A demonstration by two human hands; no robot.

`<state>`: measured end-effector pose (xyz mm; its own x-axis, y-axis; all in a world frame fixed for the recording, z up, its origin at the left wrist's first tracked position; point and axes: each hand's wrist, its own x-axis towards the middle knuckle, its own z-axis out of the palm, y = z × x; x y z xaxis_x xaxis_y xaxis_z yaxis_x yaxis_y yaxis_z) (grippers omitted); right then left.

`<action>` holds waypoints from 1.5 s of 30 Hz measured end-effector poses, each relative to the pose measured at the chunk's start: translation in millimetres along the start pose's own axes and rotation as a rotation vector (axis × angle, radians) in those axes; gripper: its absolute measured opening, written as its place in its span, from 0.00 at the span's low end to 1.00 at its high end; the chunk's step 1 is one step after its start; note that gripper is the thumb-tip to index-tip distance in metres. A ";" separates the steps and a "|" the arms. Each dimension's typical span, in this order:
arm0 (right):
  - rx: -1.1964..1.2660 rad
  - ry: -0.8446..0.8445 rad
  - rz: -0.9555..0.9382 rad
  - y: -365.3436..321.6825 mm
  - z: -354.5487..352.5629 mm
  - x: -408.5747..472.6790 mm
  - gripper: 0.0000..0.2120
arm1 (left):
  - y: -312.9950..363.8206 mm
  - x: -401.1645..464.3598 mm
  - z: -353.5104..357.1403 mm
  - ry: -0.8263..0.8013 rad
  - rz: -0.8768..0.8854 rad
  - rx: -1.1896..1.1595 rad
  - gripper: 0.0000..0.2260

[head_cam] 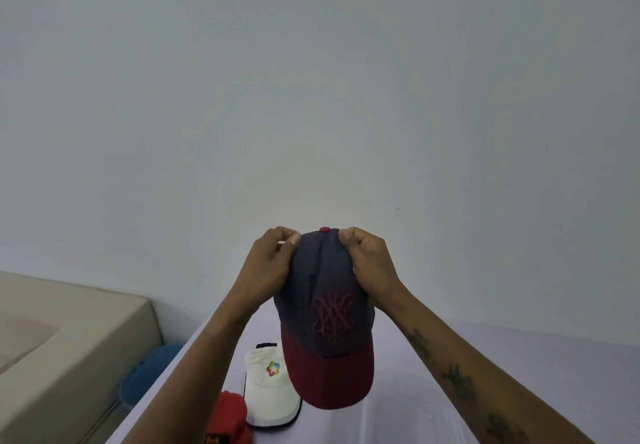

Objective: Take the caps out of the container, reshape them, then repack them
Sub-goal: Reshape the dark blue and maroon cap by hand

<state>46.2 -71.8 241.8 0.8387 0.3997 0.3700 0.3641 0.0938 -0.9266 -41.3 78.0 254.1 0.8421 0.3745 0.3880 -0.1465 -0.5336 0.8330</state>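
Both hands, left hand (273,263) and right hand (369,263), are gripping the navy cap (325,305) by its crown, fingers curled into the fabric, holding it raised above the table (433,374), brim hanging down. Beneath, a white cap (266,388) and red cap (232,416) are lying touching. Beyond, a plain wall (311,80) is filling the view.

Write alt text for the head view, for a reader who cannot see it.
Two hands, left hand and right hand, hold a navy cap with a maroon brim up before a pale wall, pinching its crown on either side. Below it, a white cap and a red cap lie on a light table.
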 end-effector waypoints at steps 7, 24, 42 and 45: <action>-0.099 -0.026 -0.071 -2.2 10.3 -1.9 0.13 | 24.0 2.6 0.7 -0.090 -0.038 0.055 0.12; -0.092 0.014 0.103 -3.5 27.2 0.2 0.33 | 11.3 -6.3 19.9 0.006 -0.041 -0.072 0.22; -0.232 0.094 0.295 128.5 66.4 -42.3 0.27 | -145.1 -49.8 5.1 -0.267 -0.466 -0.139 0.14; -0.265 0.123 0.361 164.4 75.1 -62.3 0.24 | -179.6 -66.0 22.2 -0.240 -0.514 -0.126 0.15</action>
<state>23.5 -12.8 61.4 0.9669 0.2510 0.0464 0.1171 -0.2744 -0.9545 -59.1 132.2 70.1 0.9134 0.3713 -0.1670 0.2643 -0.2288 0.9369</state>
